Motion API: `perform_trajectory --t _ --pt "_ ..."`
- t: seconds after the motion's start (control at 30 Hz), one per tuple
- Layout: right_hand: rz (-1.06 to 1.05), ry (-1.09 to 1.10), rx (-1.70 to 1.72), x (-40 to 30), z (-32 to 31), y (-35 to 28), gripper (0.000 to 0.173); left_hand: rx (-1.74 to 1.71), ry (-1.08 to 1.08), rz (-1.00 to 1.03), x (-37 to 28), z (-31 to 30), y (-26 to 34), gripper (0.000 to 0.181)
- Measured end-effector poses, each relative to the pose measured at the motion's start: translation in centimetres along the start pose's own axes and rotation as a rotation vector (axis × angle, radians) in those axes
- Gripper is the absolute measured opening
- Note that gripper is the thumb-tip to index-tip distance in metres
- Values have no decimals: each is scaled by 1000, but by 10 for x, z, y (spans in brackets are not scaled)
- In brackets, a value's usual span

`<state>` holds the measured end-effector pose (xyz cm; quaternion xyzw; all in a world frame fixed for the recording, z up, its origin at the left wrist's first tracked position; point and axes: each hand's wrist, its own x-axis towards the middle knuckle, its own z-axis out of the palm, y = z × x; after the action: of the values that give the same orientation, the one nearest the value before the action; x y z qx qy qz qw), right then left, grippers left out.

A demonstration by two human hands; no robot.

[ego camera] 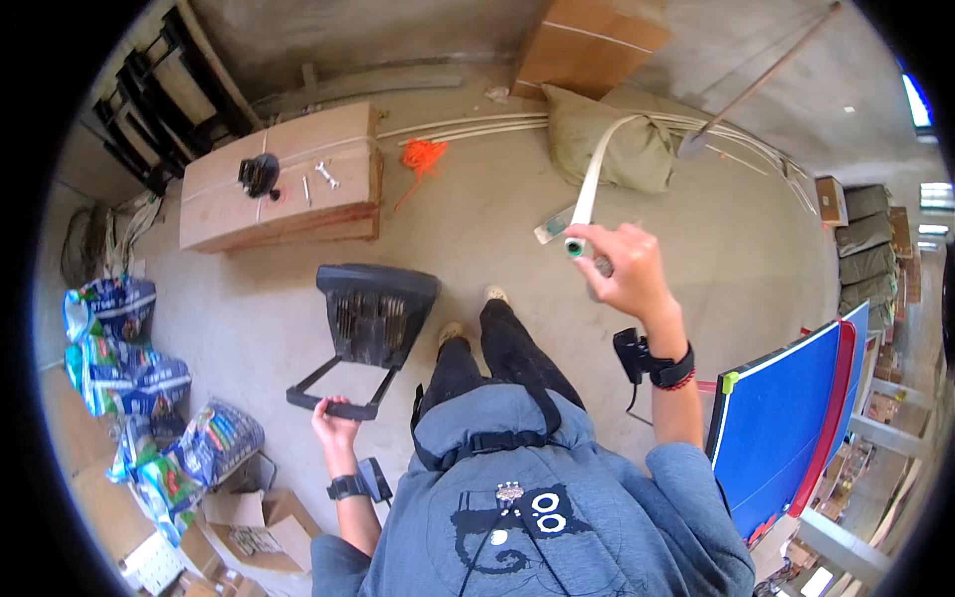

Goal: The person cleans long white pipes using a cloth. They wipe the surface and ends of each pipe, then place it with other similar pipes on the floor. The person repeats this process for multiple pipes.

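My left hand (337, 424) grips the end bar of a black dustpan-like plastic piece (377, 317) with a slatted middle, held out over the floor to the left of my legs. My right hand (630, 269) pinches the end of a white pipe (593, 186), whose open mouth shows a green inner rim. From there the pipe curves up and away over a stuffed olive sack (612, 142). Just beyond my right hand a small flat object (556, 225) lies on the floor, partly hidden by the pipe.
A long cardboard box (298, 157) bears a black bracket (259, 175) and a wrench (327, 175). Orange cord (424, 157) lies beside it. Printed bags (134, 373) stand at left, a blue table-tennis table (776, 418) at right. A pole (768, 67) leans on the wall.
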<state>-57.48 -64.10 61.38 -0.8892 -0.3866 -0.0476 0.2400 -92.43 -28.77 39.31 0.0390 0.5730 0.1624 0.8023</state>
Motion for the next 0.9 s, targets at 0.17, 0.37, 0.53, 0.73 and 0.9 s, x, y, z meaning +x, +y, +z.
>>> perform_trajectory --t 0.17,0.37,0.53,0.73,0.9 --pt "61 1 21 -16 4 -4 30 412 270 -18 10 -17 27 48" --pt "73 111 40 -26 3 -1 32 1202 335 965 -10 24 62 49" --pt "19 137 -15 -20 1 -4 34 1584 -360 1367 -61 167 -6 27" --pt "57 171 -1 -33 -17 1 35 1666 -1111 1594 -116 289 -152 33" --pt "19 200 44 -37 -53 13 36 1460 -1576 1657 -148 349 -222 40"
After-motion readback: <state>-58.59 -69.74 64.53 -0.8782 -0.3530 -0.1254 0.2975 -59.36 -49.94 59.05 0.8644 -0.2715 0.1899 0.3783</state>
